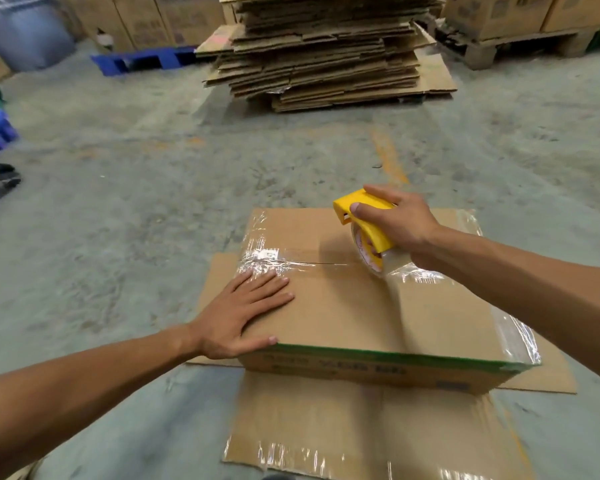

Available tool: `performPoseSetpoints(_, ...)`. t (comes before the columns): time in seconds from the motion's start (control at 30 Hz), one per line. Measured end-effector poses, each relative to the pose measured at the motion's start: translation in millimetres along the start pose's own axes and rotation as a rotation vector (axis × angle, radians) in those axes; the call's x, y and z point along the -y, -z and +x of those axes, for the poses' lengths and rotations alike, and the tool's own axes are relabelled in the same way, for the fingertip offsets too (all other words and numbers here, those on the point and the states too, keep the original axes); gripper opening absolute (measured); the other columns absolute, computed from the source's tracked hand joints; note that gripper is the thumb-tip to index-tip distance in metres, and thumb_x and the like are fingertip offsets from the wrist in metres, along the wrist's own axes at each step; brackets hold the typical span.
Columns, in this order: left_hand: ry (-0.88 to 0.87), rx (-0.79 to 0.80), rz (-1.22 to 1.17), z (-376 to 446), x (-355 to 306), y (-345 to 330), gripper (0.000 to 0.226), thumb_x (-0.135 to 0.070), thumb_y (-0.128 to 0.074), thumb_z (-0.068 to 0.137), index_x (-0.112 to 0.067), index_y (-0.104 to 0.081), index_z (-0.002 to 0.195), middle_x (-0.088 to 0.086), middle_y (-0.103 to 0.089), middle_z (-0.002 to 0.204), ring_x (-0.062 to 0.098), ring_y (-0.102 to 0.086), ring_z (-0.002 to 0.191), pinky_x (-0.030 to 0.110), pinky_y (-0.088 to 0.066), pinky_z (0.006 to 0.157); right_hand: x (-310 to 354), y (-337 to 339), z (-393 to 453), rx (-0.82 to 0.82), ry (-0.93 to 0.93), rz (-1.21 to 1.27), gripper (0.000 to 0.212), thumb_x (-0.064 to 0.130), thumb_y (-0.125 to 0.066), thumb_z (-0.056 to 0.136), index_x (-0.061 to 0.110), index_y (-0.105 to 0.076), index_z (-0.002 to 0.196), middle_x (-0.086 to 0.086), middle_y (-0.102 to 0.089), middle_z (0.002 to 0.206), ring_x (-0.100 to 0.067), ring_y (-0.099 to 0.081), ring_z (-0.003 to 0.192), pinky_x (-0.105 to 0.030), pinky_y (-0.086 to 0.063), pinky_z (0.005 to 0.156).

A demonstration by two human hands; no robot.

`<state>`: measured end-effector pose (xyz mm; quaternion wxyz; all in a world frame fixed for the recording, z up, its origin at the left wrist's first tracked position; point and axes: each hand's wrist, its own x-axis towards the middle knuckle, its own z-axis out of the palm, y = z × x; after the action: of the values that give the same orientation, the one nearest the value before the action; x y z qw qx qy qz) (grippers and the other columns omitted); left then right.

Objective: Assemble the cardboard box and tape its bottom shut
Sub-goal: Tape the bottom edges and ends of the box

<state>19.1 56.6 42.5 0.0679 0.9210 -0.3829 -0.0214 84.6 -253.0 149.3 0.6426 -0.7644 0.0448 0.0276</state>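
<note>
We find the right hand point(400, 225) clamped around the yellow tape dispenser point(364, 220) on the seam, the left hand point(245, 311) flat and spread on the upturned cardboard box point(343, 313) on the floor, which we judge light, probably empty, stiff only near edges.

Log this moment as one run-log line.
left hand: flat on brown cardboard box | right hand: gripping yellow tape dispenser on centre seam | seam: clear tape laid on right part, not yet across

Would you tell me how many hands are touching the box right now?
1: the left hand lies flat on the box top, near its left edge. The right hand grips the tape dispenser instead.
</note>
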Motion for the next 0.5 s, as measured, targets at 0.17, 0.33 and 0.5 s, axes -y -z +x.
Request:
performPoseSetpoints(0.17, 0.035, -0.059, 0.032, 31, -25, -11, 0.073, -0.069, -0.037, 0.091, -0.034, -0.021, 0.154, -0.009, -0.013, 0.164, 0.013, -0.002, 0.152, 0.049, -0.009, 0.121, 10, 13, -2, 0.016, -0.024, 0.038, 0.058, 0.027, -0.077, 0.082, 0.023, -0.057, 0.136, -0.001, -0.069, 0.094, -0.008, -0.061, 0.051, -0.020, -0.051, 0.048)
performPoseSetpoints(0.33, 0.178, -0.140, -0.033, 95, -104, -28, 0.074, -0.075, -0.035, 0.085, -0.038, -0.033, 0.149, -0.007, -0.025, 0.161, 0.018, -0.013, 0.151, 0.049, -0.012, 0.119, 12, 38, -2, -0.025, -0.016, 0.026, 0.059, 0.034, -0.080, 0.077, 0.028, -0.060, 0.132, -0.004, -0.071, 0.103, -0.010, -0.061, 0.056, -0.032, -0.053, 0.064)
performPoseSetpoints(0.5, 0.282, -0.111, -0.151, 165, -199, -37, 0.074, -0.066, -0.037, 0.084, -0.030, -0.035, 0.149, 0.002, -0.023, 0.162, 0.031, -0.012, 0.150, 0.055, -0.003, 0.118, 17, 72, -16, -0.004, -0.033, 0.033, 0.055, 0.033, -0.081, 0.075, 0.031, -0.065, 0.127, -0.005, -0.071, 0.093, -0.017, -0.057, 0.049, -0.030, -0.051, 0.053)
